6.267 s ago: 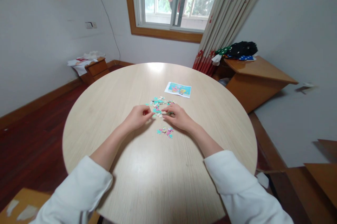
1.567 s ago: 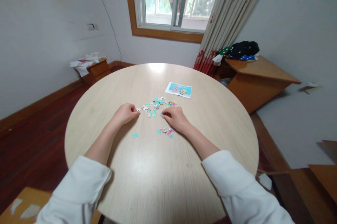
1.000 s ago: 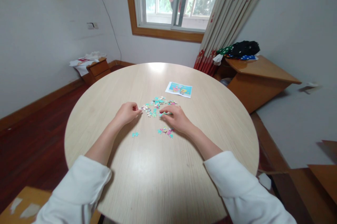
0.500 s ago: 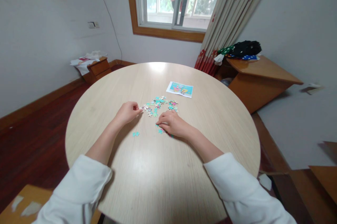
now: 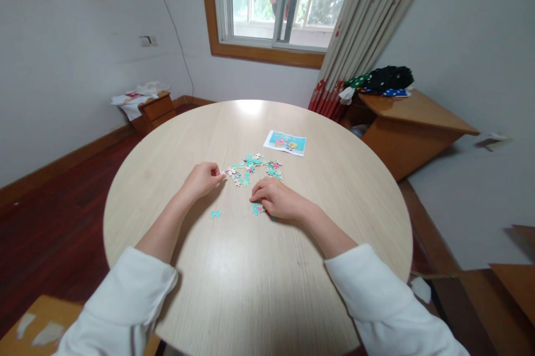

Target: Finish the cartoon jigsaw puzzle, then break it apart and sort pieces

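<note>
Small jigsaw puzzle pieces (image 5: 253,161) in teal, white and pink lie in a loose, curved heap on the round table. At the heap's left edge, my left hand (image 5: 203,179) is closed in a pinch on a pale puzzle piece (image 5: 224,174). My right hand (image 5: 273,196) is bent low in front of the heap, its fingertips closed on a teal piece at a small cluster of pieces (image 5: 256,209). The palm hides part of that cluster. Two teal pieces (image 5: 215,214), seemingly joined, lie apart to the left.
Behind the heap lies a printed picture card (image 5: 285,143) with cartoon figures on teal. The pale wooden table (image 5: 242,289) has a rounded edge. Beyond it stand a small cabinet (image 5: 159,108) at left and a tilted wooden desk (image 5: 412,122) with cloths at right.
My right hand has shifted slightly to the right, its fingertips uncovering a bit more of the small cluster. My left hand stays in place.
</note>
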The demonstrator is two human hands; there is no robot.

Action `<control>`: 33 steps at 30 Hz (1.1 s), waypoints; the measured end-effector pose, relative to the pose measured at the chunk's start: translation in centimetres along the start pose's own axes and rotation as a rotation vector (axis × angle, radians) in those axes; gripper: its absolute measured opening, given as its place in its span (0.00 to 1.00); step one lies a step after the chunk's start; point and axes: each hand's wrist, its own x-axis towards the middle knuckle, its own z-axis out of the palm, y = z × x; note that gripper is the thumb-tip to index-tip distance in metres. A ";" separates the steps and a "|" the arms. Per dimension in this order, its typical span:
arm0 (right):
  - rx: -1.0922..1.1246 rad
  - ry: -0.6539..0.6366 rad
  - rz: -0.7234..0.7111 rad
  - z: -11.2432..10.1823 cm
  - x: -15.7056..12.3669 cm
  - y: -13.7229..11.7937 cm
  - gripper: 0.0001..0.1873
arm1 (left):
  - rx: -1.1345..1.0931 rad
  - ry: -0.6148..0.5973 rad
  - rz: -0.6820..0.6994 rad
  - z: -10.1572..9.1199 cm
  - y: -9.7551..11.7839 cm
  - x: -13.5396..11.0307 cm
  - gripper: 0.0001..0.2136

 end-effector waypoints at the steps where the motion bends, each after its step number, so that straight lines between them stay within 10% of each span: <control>1: 0.011 -0.003 0.003 -0.2 0.0 0.1 0.18 | -0.002 0.003 0.005 0.0 0.0 0.0 0.12; 9: -0.168 0.330 0.369 -0.2 -0.2 2.0 0.08 | 0.006 0.009 0.003 0.1 0.1 0.1 0.11; 33: -0.159 0.092 0.280 -0.4 -0.4 1.8 0.04 | -0.030 0.037 0.052 0.5 -0.2 0.2 0.13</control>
